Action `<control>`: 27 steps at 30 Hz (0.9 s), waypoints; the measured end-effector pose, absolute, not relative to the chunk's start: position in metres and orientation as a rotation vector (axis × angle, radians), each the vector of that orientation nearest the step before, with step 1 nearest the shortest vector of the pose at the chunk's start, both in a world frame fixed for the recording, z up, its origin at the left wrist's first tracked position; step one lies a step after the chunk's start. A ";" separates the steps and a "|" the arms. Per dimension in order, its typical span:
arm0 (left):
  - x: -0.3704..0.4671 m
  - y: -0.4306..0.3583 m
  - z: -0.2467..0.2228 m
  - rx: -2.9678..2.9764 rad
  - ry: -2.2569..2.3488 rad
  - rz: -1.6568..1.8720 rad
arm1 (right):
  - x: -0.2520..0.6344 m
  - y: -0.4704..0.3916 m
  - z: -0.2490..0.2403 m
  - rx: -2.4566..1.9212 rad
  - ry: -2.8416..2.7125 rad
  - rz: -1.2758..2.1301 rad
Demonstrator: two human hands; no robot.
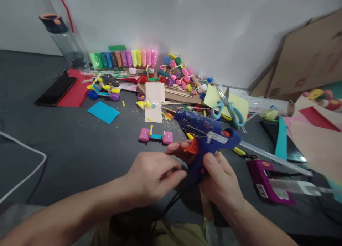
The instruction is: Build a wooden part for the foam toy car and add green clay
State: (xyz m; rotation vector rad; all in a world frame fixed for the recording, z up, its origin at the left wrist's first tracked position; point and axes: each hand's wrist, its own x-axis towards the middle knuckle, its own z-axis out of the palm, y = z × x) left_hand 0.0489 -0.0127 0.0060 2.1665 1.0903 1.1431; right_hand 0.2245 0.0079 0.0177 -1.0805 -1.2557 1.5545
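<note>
A dark blue hot glue gun point(207, 130) with an orange trigger is in my right hand point(220, 183). Its handle lies in my grip, thumb on the near side, and its nozzle points left over the table. A clear glue stick point(275, 157) sticks out of its back end. My left hand point(157, 176) is closed beside the handle, thumb and fingers curled together; whatever is between them is hidden. The gun's black cord point(172, 203) runs down below. Beyond my hands lies a small piece with pink wheels and a blue strip point(156, 136), near a beige card point(155, 101).
Scissors point(227, 105) lie on yellow paper at right, with a purple power strip point(260, 180) nearer me. At left are a phone point(56, 91), blue paper point(103, 112), a small wheeled model point(104, 89) and a bottle point(65, 42). Clay packs point(124, 58) line the wall.
</note>
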 end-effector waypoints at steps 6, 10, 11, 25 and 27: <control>0.040 0.000 -0.007 2.527 1.299 0.598 | 0.226 0.013 0.035 -0.895 -1.158 1.649; 0.056 0.003 -0.012 2.702 1.283 0.203 | 0.228 0.013 0.032 -0.889 -1.150 1.650; 0.060 0.004 -0.013 2.722 1.288 0.153 | 0.228 0.013 0.031 -0.888 -1.156 1.645; 0.033 0.011 -0.011 2.515 1.254 0.366 | 0.235 0.019 0.028 -0.945 -1.218 1.582; 0.031 0.013 -0.011 2.542 1.148 0.328 | 0.235 0.020 0.029 -0.957 -1.210 1.589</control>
